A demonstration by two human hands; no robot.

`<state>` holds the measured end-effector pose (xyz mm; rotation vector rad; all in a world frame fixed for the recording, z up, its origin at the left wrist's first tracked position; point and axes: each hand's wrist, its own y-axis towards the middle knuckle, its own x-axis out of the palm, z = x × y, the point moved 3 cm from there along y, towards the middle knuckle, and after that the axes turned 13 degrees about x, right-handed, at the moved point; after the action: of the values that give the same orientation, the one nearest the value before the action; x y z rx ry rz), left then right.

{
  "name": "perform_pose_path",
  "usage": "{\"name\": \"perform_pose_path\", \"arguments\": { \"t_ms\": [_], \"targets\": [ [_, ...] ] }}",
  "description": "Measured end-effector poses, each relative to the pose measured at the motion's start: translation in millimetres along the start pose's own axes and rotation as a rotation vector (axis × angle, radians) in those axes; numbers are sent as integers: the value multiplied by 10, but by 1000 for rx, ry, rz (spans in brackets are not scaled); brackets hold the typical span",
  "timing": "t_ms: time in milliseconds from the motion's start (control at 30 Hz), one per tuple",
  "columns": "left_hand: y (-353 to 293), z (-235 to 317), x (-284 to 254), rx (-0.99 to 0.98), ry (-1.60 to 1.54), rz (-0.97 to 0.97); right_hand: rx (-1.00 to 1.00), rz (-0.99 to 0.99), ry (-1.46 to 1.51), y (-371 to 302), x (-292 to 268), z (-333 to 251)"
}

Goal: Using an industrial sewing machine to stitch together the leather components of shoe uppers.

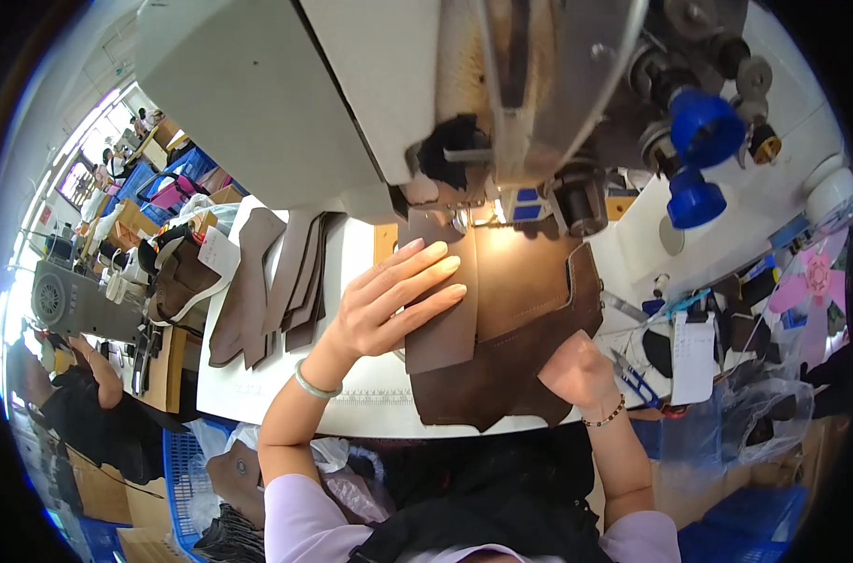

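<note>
My left hand (398, 300) lies with fingers stretched on a narrow brown leather strip (445, 342), pressing it flat. That strip rests on a larger brown leather panel (502, 371) with stitch lines and a cut-out at its right side. My right hand (581, 371) is closed at the panel's right edge, its fingertips hidden, and it seems to grip that edge. Just beyond my left fingertips stands the sewing machine's needle area (459, 218), lit by a lamp; the needle itself is hard to make out.
The machine head (286, 113) overhangs the white table (370, 403). Several cut leather pieces (286, 281) lie on the left. Blue-handled scissors (638, 380) and a paper slip (694, 357) sit on the right. A brown shoe (187, 277) and a person in black (98, 413) are farther left.
</note>
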<state>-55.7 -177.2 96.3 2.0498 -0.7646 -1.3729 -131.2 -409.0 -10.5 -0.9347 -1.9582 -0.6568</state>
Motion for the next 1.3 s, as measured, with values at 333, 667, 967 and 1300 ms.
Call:
{"name": "perform_pose_path", "arguments": {
  "t_ms": [333, 667, 967, 1300],
  "targets": [
    [-20, 154, -52, 107, 31, -32, -52, 455, -204, 176, 563, 100],
    [-4, 194, -43, 98, 48, -53, -124, 488, -211, 191, 618, 133],
    [-5, 205, -28, 123, 77, -35, -125, 508, -228, 178, 639, 126],
    [-36, 194, -6, 102, 56, -32, -132, 501, -202, 188, 630, 125]
  ]
}}
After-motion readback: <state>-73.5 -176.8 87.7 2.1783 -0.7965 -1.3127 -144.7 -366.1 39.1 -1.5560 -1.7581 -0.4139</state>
